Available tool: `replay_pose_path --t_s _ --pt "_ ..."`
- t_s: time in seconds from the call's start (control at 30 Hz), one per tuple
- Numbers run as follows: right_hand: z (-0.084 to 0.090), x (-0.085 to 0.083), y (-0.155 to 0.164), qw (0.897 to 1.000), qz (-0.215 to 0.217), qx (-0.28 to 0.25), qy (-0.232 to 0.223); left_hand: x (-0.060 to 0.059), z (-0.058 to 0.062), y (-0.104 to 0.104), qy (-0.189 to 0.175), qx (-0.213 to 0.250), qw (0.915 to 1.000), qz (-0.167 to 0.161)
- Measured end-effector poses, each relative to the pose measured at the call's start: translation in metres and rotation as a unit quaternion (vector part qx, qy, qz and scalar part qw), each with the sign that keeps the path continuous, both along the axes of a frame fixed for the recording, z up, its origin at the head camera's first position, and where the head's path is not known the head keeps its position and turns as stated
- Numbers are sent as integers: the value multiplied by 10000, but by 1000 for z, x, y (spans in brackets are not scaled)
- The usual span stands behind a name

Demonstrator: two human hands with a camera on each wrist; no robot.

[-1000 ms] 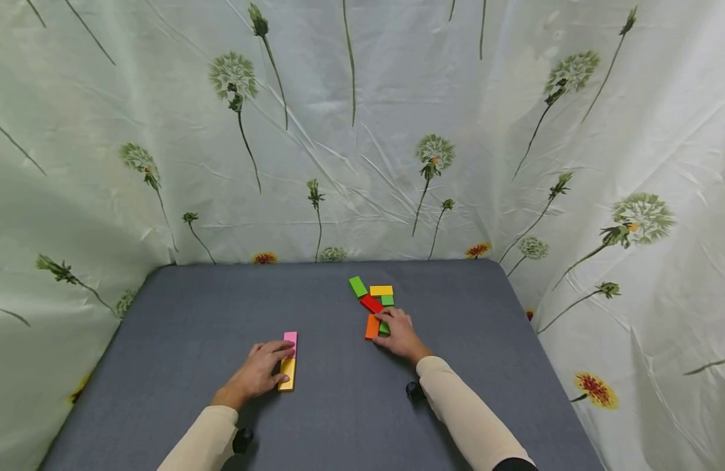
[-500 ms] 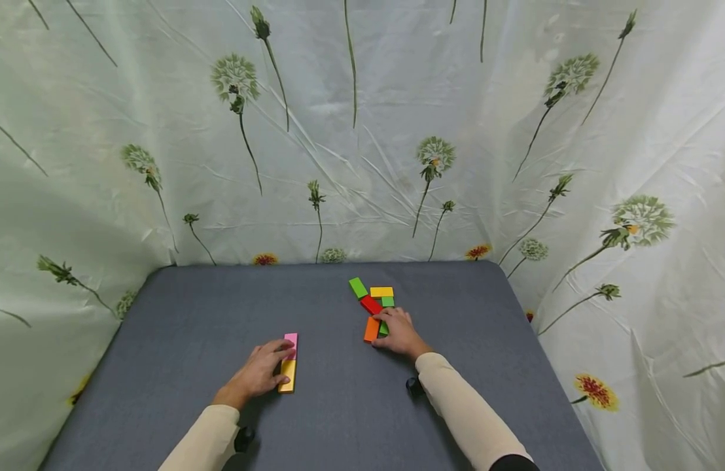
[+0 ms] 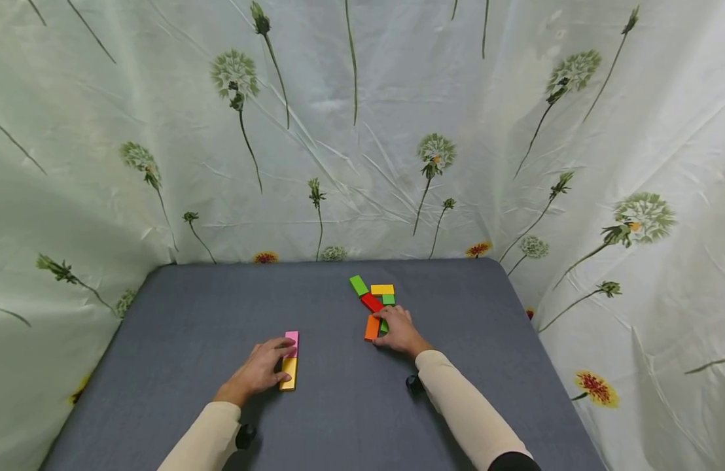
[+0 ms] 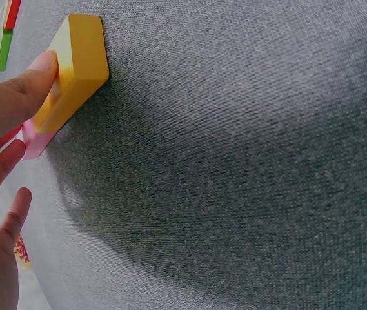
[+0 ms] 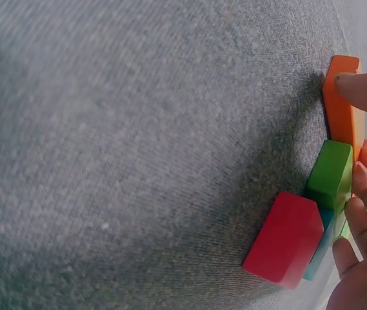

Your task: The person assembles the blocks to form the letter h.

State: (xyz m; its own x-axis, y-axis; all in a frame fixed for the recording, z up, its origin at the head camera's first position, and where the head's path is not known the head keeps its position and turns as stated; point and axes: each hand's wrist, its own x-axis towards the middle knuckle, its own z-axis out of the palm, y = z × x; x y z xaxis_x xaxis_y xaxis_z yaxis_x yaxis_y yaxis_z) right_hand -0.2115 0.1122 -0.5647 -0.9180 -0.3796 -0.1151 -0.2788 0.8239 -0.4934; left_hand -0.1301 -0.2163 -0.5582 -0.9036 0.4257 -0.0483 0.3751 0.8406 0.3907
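My left hand rests over a pink block and a yellow block, which lie end to end in one line. Its thumb lies on the yellow block's face in the left wrist view, with other fingers at the pink one and the little finger held away. With thumb and index finger at opposite ends, my right hand pinches an orange block. Against that block sits a green block, partly under the palm. A crimson block and a teal block beside it are covered by this hand in the head view.
Beyond the right hand a red block slants between a light green block and the orange one. A yellow-orange block and a small green block lie alongside. A floral curtain hangs behind the grey table.
The orange block's near end has shifted slightly left under my right hand, so it lies a little more slanted. The left hand and its two blocks stay put.
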Motion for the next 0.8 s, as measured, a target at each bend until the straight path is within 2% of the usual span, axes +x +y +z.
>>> replay_pose_path --t_s 0.3,0.57,0.8 --pt "1 -3 -3 10000 -31 -14 -52 -2 4 -1 -171 -41 9998 83" --pt "8 -2 -11 9983 -85 -532 -237 -2 5 -2 -239 -94 9996 144" --pt "11 -9 -33 9949 305 -907 -316 -3 3 0 -91 -92 9999 4"
